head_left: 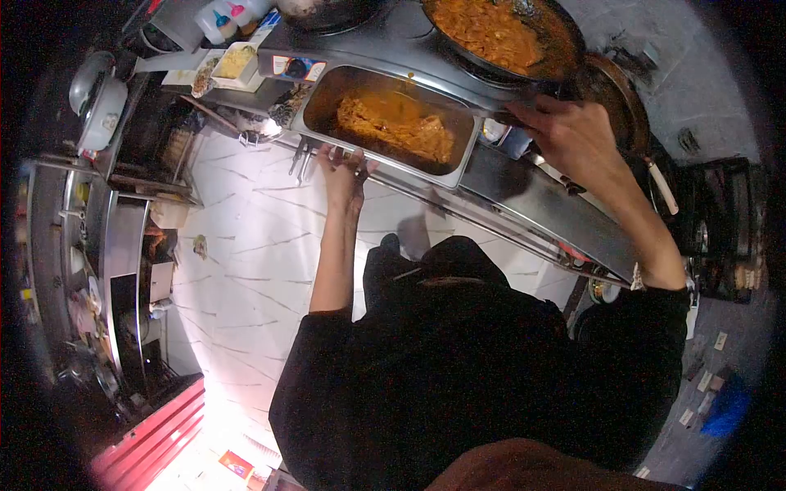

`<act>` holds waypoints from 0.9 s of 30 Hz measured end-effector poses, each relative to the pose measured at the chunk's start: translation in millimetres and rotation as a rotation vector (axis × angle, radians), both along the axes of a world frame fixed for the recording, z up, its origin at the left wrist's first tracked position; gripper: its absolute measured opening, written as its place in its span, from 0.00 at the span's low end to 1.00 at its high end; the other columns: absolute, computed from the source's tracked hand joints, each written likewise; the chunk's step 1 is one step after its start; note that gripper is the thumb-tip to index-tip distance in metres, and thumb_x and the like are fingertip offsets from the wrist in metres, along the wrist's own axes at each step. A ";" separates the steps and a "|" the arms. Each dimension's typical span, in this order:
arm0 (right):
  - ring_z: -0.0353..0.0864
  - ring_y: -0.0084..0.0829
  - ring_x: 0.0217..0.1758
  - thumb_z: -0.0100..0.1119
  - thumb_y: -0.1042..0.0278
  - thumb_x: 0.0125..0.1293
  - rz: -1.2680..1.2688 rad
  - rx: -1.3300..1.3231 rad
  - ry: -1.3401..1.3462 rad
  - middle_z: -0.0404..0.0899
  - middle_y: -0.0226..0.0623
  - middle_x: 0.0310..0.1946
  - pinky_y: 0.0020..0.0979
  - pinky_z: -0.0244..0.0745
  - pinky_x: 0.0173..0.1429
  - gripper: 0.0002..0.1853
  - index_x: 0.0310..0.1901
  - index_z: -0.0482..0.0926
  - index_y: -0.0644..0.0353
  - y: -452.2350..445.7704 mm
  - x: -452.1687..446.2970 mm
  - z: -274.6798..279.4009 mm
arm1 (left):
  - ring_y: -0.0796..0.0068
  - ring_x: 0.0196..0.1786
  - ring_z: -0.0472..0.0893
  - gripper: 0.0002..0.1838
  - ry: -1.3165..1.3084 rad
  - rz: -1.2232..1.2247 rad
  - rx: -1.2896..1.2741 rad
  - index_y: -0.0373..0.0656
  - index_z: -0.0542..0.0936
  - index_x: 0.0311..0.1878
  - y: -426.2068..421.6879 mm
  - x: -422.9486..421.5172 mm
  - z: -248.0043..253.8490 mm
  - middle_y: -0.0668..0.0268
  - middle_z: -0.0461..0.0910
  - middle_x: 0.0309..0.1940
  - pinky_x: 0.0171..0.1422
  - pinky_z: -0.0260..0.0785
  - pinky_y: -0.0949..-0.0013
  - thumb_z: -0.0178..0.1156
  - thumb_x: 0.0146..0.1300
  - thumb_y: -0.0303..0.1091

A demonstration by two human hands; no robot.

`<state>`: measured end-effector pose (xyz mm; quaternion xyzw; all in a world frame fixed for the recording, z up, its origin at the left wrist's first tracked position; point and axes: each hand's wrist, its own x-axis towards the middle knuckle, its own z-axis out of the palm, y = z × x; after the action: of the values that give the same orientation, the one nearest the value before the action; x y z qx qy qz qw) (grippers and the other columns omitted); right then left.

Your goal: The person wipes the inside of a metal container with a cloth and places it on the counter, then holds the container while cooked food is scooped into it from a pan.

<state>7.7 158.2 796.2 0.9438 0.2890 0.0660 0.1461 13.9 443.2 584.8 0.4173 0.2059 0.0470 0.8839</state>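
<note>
A rectangular steel food pan (465, 164) sits on the counter, with orange-brown saucy food (393, 127) in it. Sauce smears its far inner wall. My left hand (344, 170) grips the pan's near rim towards the left, fingers bent against the edge. Beyond the pan's right end, a dark wok (565, 49) holds more of the same-looking food (491, 37). My right hand (569, 135) is closed just below the wok's near side, right of the pan. What its fingers hold is hidden by the hand and the dim light.
A white container of pale yellow shreds (237, 65) stands on the left of the counter (532, 192). Squeeze bottles (217, 24) are behind it. Another dark pan (618, 98) with a light handle (661, 186) lies at the right. Shelving lines the far left.
</note>
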 end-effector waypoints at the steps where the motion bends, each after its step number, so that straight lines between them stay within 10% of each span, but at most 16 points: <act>1: 0.80 0.34 0.32 0.57 0.64 0.53 -0.006 -0.007 0.025 0.79 0.34 0.35 0.34 0.74 0.30 0.19 0.49 0.77 0.46 0.2 -5.5 8.1 | 0.65 0.45 0.68 0.30 -0.009 -0.001 -0.006 0.52 0.55 0.54 0.8 1.0 -2.9 0.59 0.57 0.51 0.43 0.75 0.57 0.52 0.52 0.14; 8: 0.79 0.34 0.31 0.57 0.66 0.52 0.038 0.150 0.114 0.78 0.32 0.31 0.34 0.74 0.29 0.21 0.51 0.74 0.50 10.7 19.8 -77.6 | 0.65 0.44 0.69 0.29 -0.016 -0.031 -0.018 0.51 0.51 0.56 1.0 1.3 -8.2 0.62 0.55 0.53 0.43 0.77 0.57 0.47 0.55 0.14; 15: 0.78 0.32 0.30 0.59 0.67 0.44 -0.043 -0.110 -0.021 0.75 0.32 0.34 0.33 0.74 0.29 0.27 0.52 0.74 0.49 3.2 -21.2 0.5 | 0.66 0.44 0.69 0.31 -0.031 -0.050 -0.039 0.50 0.51 0.57 2.8 2.8 -4.4 0.62 0.55 0.54 0.42 0.77 0.57 0.48 0.54 0.13; 27: 0.78 0.30 0.30 0.55 0.69 0.47 -0.024 -0.215 0.081 0.75 0.32 0.32 0.30 0.73 0.30 0.24 0.51 0.74 0.51 -24.2 -42.0 -38.6 | 0.68 0.44 0.68 0.30 0.001 -0.030 0.058 0.49 0.49 0.59 0.6 3.8 -7.6 0.60 0.54 0.54 0.45 0.76 0.56 0.44 0.55 0.13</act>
<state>-34.3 134.0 757.6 0.9280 0.2887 -0.0053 0.2354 17.7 443.8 577.2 0.4460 0.1985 0.0395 0.8718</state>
